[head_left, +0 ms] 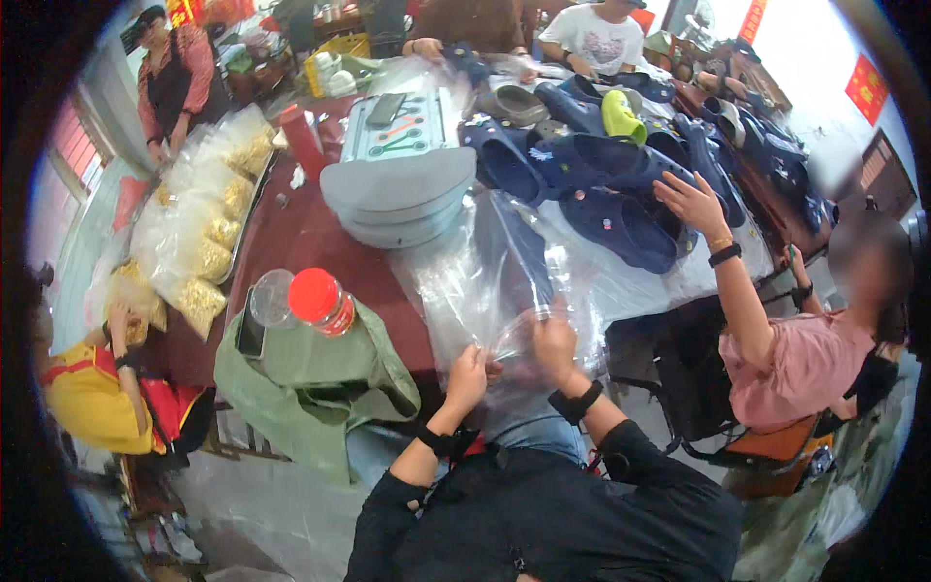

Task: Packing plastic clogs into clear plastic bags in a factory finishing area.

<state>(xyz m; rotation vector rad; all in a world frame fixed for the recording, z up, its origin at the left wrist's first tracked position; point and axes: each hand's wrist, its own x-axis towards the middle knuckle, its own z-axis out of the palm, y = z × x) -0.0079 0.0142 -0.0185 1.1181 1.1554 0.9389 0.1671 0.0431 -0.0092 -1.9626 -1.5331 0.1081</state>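
Note:
My left hand [465, 380] is closed on the near edge of a clear plastic bag [451, 281]. Close beside it, my right hand [556, 347] also grips the bag, fingers folded round the plastic. The bag stretches away from me across the table edge, and a dark blue shape shows through it; whether that is inside or beneath, I cannot make out. Beyond lie many navy clogs [621, 228], some with small charms. To the left of the bag sits a stack of grey, rounded pieces [398, 194].
A red-lidded jar [320, 299] stands on green cloth [301, 383] at my left. Behind are a light-blue box [393, 131] bearing a phone and several bags of gold-coloured pieces [199, 306]. A co-worker in pink [795, 364] reaches over the clogs from the right; others surround the table.

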